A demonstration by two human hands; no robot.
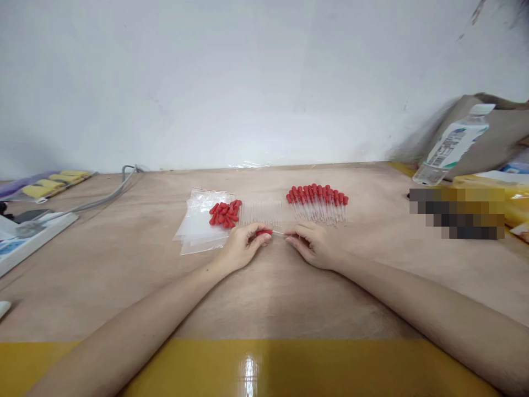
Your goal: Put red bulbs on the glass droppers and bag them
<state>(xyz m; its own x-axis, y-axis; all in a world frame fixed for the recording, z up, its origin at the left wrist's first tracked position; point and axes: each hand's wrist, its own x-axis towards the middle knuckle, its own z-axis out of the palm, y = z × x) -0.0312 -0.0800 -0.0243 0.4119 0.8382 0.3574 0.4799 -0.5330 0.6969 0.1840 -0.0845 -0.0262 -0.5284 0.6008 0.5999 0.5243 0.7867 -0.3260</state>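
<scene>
No wording, brand or number can be read. Toward two o'clock, a clear bottle (453, 148) bears a label (462, 135) with a block of dark print, too blurred to decipher. Toward nine o'clock, a long white object (35, 242) shows an illegible blue patch (8, 247).

Bulbs (225, 214) left of droppers (317, 193)

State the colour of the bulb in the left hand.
The bulb is red, shown in the head view.
</scene>
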